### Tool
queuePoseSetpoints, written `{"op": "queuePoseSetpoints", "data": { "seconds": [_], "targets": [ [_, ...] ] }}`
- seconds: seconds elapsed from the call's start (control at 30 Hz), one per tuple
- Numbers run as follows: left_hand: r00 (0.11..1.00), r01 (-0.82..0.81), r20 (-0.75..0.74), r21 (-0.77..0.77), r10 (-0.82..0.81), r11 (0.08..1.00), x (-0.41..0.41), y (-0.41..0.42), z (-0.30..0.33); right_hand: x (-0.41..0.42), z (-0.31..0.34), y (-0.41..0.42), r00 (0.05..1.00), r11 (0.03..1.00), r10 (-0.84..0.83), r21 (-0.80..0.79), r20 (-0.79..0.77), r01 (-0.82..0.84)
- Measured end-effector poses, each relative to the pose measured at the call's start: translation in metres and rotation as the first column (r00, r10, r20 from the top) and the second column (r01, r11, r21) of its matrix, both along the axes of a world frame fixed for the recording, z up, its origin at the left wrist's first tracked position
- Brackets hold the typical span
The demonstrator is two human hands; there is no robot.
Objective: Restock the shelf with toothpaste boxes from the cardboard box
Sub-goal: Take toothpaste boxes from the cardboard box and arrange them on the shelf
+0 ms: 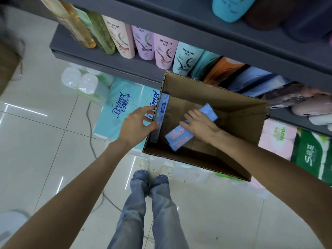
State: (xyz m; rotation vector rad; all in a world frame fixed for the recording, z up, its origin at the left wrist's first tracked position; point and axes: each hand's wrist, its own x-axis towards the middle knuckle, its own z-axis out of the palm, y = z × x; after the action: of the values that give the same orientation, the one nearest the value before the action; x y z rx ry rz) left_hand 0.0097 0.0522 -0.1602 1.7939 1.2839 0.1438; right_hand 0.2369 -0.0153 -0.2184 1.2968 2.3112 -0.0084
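Note:
An open cardboard box (231, 112) stands in front of the grey shelf (115, 63). A blue toothpaste box (181, 137) lies slanted on the cardboard box's floor, and my right hand (199, 125) reaches in and grips it around its middle. A second blue toothpaste box (162, 112) stands on edge against the left inner wall. My left hand (137, 125) holds the left wall of the cardboard box, thumb and fingers curled at its rim, touching that second toothpaste box.
Shampoo bottles (149, 44) and pouches line the grey shelf behind the cardboard box. Tissue packs (118, 110) and toilet-paper packs (310, 151) lie on the tiled floor around it. A cable (89, 133) runs across the floor. My legs (149, 203) stand just before the box.

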Motion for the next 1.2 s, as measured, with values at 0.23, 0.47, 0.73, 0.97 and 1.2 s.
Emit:
{"op": "queuePoseSetpoints", "data": {
  "seconds": [0.23, 0.47, 0.73, 0.97, 1.2],
  "targets": [
    [0.884, -0.291, 0.263, -0.338, 0.386, 0.895, 0.016, -0.013, 0.080, 0.009, 0.148, -0.039, 0.164, 0.440, -0.862, -0.547, -0.480, 0.712],
    [0.833, 0.158, 0.481, -0.680, 0.273, 0.716, 0.026, -0.048, 0.177, -0.038, 0.286, -0.062, -0.460, 0.335, -0.698, -0.817, -0.549, 0.469],
    [0.719, 0.264, 0.624, -0.651, 0.304, 0.712, 0.016, -0.049, 0.231, -0.077, 0.343, -0.065, -0.536, 0.278, -0.566, -0.757, -0.626, 0.591],
    [0.761, 0.218, 0.614, -0.545, 0.209, 0.810, 0.008, -0.027, 0.245, -0.073, 0.369, -0.074, -0.711, 0.181, -0.324, -0.779, -0.624, 0.600],
    [0.770, 0.200, 0.627, -0.417, 0.121, 0.887, -0.007, -0.008, 0.267, -0.069, 0.388, -0.080, -0.700, 0.212, -0.175, -0.721, -0.693, 0.660]
  ]
}}
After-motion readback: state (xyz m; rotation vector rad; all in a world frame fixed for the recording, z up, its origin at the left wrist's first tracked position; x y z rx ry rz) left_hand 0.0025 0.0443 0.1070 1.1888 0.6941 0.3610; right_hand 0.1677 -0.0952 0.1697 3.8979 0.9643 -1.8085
